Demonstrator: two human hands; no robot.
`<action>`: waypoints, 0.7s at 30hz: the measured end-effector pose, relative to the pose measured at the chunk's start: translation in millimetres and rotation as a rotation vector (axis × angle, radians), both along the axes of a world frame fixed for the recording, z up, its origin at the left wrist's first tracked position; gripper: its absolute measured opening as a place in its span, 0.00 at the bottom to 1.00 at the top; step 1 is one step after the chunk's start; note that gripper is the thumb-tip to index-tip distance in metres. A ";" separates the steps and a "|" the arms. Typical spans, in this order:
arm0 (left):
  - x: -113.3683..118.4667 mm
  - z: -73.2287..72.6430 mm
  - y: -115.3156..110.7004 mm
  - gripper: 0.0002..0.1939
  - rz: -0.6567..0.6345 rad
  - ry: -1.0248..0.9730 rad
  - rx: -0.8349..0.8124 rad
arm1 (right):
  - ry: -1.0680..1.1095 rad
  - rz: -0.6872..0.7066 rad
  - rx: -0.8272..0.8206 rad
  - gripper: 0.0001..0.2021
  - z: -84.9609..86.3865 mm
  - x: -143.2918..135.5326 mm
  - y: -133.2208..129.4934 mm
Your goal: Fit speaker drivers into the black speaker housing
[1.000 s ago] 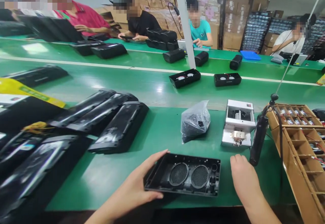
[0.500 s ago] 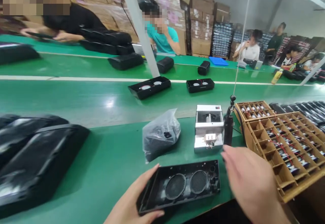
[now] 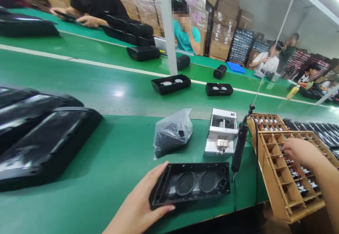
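1. Speaker shell (image 3: 191,183): black, open side up, two round grilles showing, lying at the near edge of the green bench (image 3: 111,156).
2. Left hand (image 3: 143,205): grips the shell's left end, thumb under, fingers over the rim.
3. Right hand (image 3: 300,152): fingers curled down into the cardboard divider tray (image 3: 275,177); whether it holds anything cannot be told.
4. Electric screwdriver (image 3: 239,145): hanging just right of the shell.

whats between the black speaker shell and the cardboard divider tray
In the head view, a hanging black electric screwdriver and its cable sit between the speaker shell and the cardboard tray, over bare green table.
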State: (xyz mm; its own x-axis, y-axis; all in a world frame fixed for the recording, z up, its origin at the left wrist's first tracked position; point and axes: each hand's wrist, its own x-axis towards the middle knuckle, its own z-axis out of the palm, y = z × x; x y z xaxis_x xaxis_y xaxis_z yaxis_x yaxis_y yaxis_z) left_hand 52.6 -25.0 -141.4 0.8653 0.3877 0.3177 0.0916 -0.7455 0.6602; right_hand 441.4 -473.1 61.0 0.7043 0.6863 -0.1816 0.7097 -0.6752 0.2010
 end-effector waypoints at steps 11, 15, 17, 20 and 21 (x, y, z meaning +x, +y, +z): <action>-3.3 19.0 -2.7 0.58 0.033 -0.095 -0.131 | 0.121 0.127 -0.006 0.13 15.3 13.4 -15.9; 0.8 27.0 -1.2 0.53 0.146 -0.227 -0.215 | 0.099 0.159 0.027 0.13 8.5 18.9 -24.0; 2.6 31.1 -0.4 0.51 0.158 -0.240 -0.251 | 0.080 0.195 0.036 0.13 0.9 22.6 -27.2; 1.3 40.2 -3.6 0.48 0.148 -0.261 -0.254 | 0.042 0.302 0.098 0.16 -8.3 24.7 -34.1; 0.1 44.3 -5.9 0.47 0.145 -0.268 -0.253 | 0.027 0.351 0.138 0.17 -9.6 24.8 -36.4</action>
State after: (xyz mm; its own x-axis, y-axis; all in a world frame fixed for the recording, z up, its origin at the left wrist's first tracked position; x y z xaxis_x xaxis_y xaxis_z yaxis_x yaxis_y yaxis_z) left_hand 52.7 -30.9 -97.0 0.6952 0.5949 0.4034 -0.0162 -0.5481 0.8362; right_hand 466.2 -509.5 51.4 0.4184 0.9042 -0.0864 0.9064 -0.4096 0.1030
